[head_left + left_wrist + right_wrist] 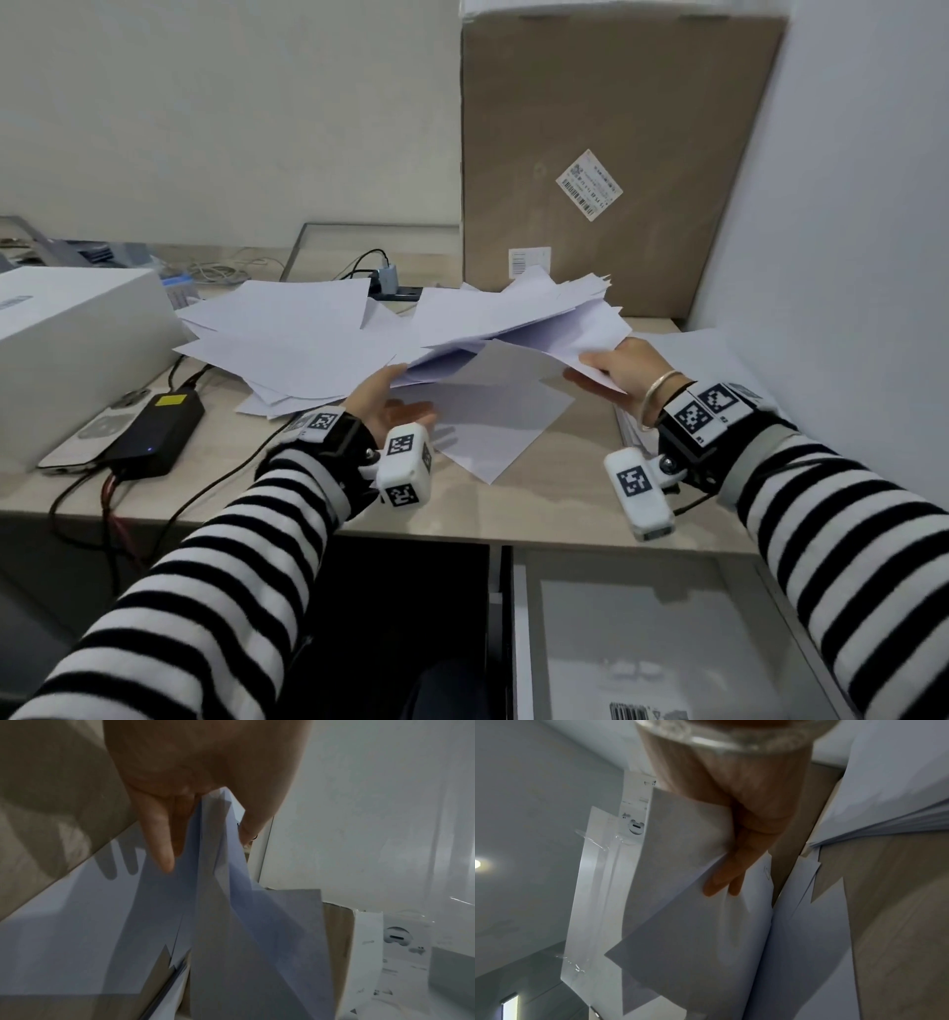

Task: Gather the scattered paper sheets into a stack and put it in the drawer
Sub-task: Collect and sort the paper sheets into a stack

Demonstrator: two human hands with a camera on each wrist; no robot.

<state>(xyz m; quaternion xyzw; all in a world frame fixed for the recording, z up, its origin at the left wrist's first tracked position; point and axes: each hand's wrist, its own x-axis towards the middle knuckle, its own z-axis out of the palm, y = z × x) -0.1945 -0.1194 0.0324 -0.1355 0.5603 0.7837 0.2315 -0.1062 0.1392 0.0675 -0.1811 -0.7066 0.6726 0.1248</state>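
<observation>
1. We hold a loose, uneven bundle of white paper sheets [518,329] off the light wooden desk [565,462], our left hand [382,406] pinching its near-left corner, our right hand [624,367] gripping its right edge.
2. The bundle's long axis runs left to right between our hands.
3. More scattered white sheets [287,344] lie left of it, nearer our left hand.
4. The open grey drawer [642,632] sits below the desk edge, nearer our right hand.
</observation>
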